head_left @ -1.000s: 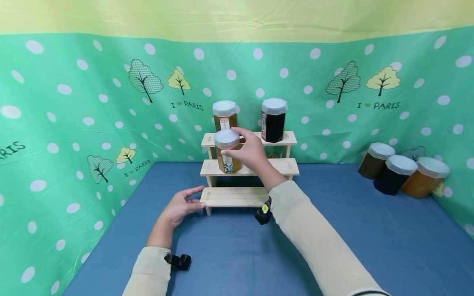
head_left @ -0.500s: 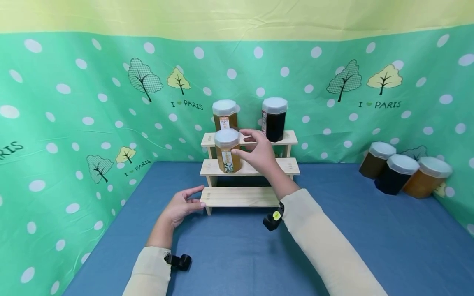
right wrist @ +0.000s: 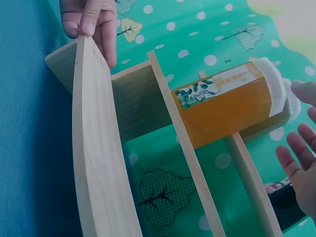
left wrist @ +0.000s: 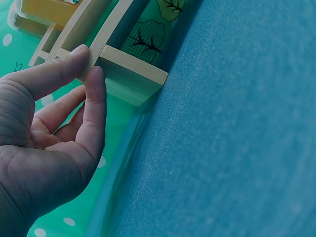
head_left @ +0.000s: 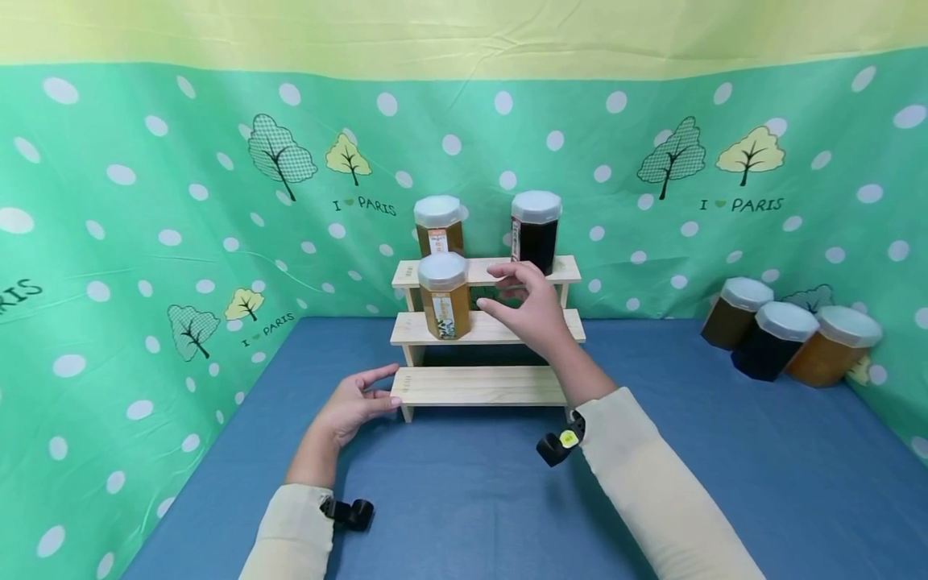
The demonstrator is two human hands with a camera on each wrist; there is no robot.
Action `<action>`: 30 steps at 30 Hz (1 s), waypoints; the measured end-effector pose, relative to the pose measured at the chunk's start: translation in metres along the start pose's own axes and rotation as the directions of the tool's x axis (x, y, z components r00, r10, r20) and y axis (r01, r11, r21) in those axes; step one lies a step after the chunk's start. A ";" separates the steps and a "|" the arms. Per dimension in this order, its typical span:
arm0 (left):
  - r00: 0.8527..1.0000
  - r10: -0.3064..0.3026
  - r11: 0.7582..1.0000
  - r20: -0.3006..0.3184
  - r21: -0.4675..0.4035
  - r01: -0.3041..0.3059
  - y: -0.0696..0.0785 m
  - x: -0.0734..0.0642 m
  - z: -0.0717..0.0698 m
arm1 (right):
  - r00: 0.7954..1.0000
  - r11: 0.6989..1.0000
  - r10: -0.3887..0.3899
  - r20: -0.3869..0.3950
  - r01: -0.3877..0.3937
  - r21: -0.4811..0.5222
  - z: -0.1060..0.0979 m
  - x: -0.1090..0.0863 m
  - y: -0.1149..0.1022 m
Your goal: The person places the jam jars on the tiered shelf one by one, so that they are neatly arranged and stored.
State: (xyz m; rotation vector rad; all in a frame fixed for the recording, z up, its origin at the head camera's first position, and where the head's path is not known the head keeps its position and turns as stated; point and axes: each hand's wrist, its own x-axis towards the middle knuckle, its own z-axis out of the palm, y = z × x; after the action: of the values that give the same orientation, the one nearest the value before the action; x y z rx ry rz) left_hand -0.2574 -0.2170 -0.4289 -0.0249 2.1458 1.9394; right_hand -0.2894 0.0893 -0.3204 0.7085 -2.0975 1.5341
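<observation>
In the head view, a staged filming booth is being suggested: a flat blue table surface (head_left: 449, 491) is being enclosed from nine through twelve to three o'clock by a green, white-dotted, tree-printed fabric curtain (head_left: 478, 169), while two small black box-shaped wrist cameras (head_left: 358, 514) are being worn at five and seven o'clock.

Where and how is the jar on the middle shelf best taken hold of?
Probably just below its lid, coming from the right: the jar stands upright and flat-sided, the right hand is on that side, and a second jar stands behind it.
</observation>
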 end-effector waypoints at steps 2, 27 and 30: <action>1.000 -0.001 1.000 -0.002 -0.002 0.001 0.000 0.000 0.000 | 1.000 1.000 -0.025 -0.015 0.025 0.002 -0.003 -0.004 0.000; 1.000 0.004 1.000 0.006 0.006 -0.005 0.001 -0.002 0.000 | 0.997 0.996 -0.079 0.021 0.080 -0.048 -0.056 -0.044 -0.003; 1.000 0.005 1.000 0.006 0.008 -0.005 0.001 -0.003 0.001 | 0.996 0.992 -0.077 0.040 0.081 -0.097 -0.066 -0.047 -0.002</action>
State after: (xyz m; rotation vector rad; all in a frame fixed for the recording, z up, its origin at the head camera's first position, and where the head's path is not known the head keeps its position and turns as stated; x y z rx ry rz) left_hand -0.2546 -0.2169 -0.4271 -0.0115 2.1522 1.9306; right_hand -0.2481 0.1586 -0.3295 0.7798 -2.1289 1.3754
